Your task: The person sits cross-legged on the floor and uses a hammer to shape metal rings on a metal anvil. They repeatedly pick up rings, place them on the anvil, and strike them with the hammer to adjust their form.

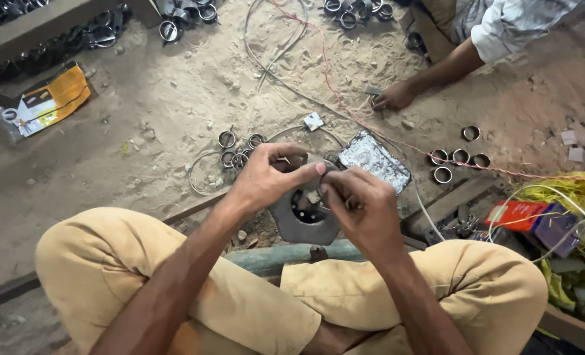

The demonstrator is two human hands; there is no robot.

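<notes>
Both hands meet above a dark metal plate resting on the sandy floor between the knees. The left hand and right hand are narrowly pinched, fingertips together; what they pinch is too small to tell. Metal rings lie just beyond.

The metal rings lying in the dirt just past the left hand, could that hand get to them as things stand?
Probably yes. The metal rings lie on open dirt just beyond the left hand, with nothing between them; but that hand is busy with the right hand over the grey metal plate.
</notes>
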